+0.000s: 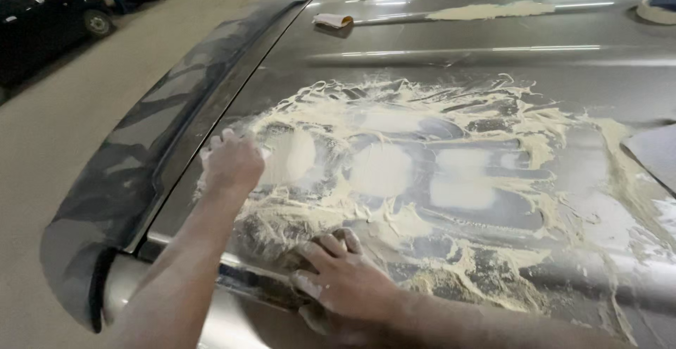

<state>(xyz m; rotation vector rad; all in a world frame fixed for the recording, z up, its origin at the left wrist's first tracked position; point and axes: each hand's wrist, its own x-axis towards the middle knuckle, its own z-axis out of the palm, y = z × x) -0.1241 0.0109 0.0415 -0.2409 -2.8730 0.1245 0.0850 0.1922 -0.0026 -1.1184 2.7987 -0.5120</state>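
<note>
Grey car roof (436,46) carries smeared cream filler (394,173). Left hand (232,162) is loosely fisted on it; right hand (345,278) presses flat, whatever lies beneath hidden.

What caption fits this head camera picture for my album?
Two dusty bare hands, left hand and right hand, press on a grey car roof smeared with cream-coloured filler paste.

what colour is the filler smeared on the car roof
Pale cream-beige filler over a grey metal roof, seen in the head view.
</note>
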